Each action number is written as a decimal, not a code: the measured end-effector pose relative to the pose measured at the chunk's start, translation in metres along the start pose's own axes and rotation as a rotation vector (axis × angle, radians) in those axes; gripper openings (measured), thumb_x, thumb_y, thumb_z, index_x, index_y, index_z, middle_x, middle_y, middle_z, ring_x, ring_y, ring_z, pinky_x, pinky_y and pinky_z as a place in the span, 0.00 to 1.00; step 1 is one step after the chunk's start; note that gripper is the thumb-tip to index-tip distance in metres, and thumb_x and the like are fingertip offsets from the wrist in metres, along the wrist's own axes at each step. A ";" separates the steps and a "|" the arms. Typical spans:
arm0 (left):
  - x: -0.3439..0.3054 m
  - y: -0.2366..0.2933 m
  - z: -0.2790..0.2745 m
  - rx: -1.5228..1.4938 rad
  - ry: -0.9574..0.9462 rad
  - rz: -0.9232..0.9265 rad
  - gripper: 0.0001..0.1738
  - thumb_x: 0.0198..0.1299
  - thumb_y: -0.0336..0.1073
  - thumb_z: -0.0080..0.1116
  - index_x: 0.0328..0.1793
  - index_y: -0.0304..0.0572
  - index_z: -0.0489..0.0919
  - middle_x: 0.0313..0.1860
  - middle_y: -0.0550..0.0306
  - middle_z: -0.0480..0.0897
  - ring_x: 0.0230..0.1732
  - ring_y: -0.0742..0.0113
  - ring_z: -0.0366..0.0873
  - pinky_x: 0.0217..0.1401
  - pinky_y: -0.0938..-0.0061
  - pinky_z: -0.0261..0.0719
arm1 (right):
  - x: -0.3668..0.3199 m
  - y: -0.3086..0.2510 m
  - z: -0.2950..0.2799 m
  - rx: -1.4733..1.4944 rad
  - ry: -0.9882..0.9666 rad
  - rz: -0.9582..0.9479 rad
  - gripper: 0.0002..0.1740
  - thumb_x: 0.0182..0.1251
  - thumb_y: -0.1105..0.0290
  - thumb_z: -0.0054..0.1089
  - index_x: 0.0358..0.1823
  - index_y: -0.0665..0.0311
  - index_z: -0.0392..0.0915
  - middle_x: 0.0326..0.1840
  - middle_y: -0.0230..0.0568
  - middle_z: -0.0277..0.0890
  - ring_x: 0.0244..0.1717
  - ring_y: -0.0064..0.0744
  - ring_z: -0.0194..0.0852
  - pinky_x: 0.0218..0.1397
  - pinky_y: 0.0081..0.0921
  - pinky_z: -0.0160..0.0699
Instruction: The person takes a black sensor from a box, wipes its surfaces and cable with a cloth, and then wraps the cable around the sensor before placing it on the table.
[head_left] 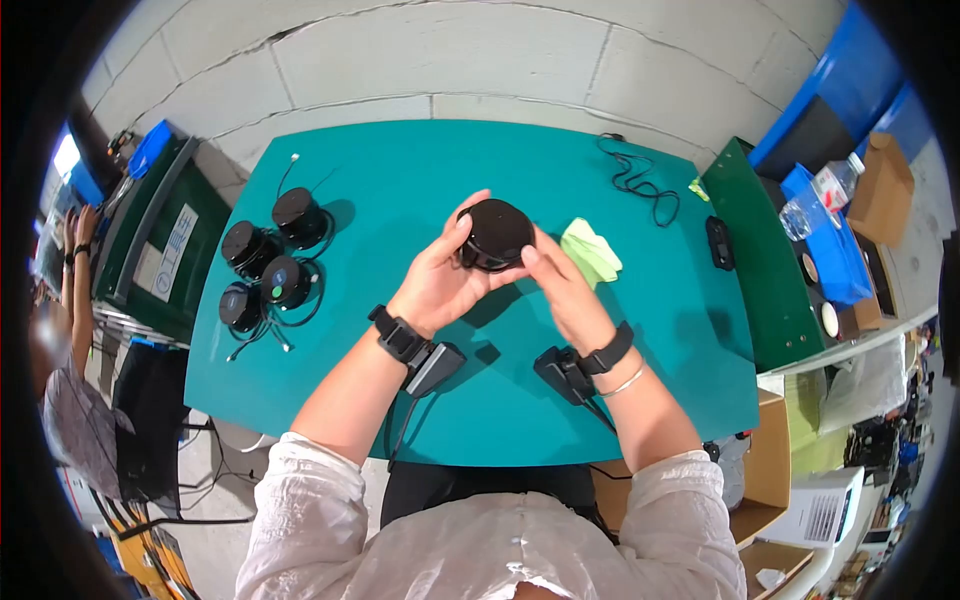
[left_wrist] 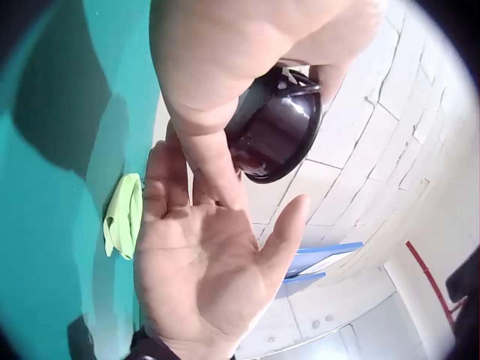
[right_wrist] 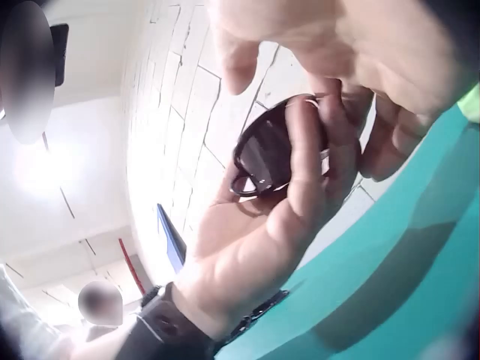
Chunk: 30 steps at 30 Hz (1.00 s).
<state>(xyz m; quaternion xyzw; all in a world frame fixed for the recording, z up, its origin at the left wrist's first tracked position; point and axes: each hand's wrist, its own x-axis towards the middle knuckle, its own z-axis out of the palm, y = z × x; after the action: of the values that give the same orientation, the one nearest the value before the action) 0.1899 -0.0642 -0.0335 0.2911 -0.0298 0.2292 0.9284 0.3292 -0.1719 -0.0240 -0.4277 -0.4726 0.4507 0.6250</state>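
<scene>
1. We grip the black device (head_left: 498, 235) in our left hand (head_left: 440, 280), above the table (head_left: 450, 160).
2. Our right hand (head_left: 566, 287), fingers extended, is at its right side.
3. Right of it lies a green cloth (head_left: 592, 252).
4. Well left of it stand four similar units (head_left: 287, 282).

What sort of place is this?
Probably a workshop or small assembly area: a green-topped table carries four black devices with loose cables, a cardboard box sits beside it, and a plain block wall stands behind.

A blue bin (head_left: 848, 272) and plastic bottle (head_left: 832, 188) lie near a cardboard box (head_left: 886, 180).
</scene>
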 end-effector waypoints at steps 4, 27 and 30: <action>-0.002 -0.004 0.009 0.104 0.091 0.064 0.34 0.72 0.45 0.48 0.80 0.60 0.50 0.74 0.50 0.63 0.74 0.50 0.63 0.72 0.44 0.68 | 0.001 0.007 0.001 -0.084 0.171 -0.081 0.37 0.75 0.61 0.53 0.79 0.62 0.47 0.74 0.45 0.58 0.73 0.34 0.56 0.74 0.30 0.57; -0.005 0.004 0.004 0.098 -0.025 0.005 0.42 0.54 0.14 0.47 0.76 0.44 0.54 0.69 0.42 0.66 0.67 0.32 0.68 0.69 0.50 0.75 | 0.006 0.016 -0.018 -0.615 0.084 -0.312 0.41 0.61 0.57 0.69 0.72 0.63 0.61 0.66 0.49 0.68 0.60 0.42 0.71 0.61 0.34 0.73; -0.006 0.004 0.008 0.062 -0.002 -0.001 0.42 0.53 0.14 0.47 0.76 0.44 0.54 0.69 0.41 0.66 0.66 0.32 0.70 0.68 0.51 0.76 | 0.005 0.010 -0.017 -0.698 0.090 -0.328 0.41 0.61 0.56 0.68 0.72 0.65 0.61 0.68 0.50 0.66 0.62 0.44 0.70 0.63 0.35 0.71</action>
<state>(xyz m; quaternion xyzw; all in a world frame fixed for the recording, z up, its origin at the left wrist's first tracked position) 0.1836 -0.0684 -0.0259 0.3201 -0.0233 0.2291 0.9190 0.3447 -0.1666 -0.0353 -0.5530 -0.6317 0.1375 0.5257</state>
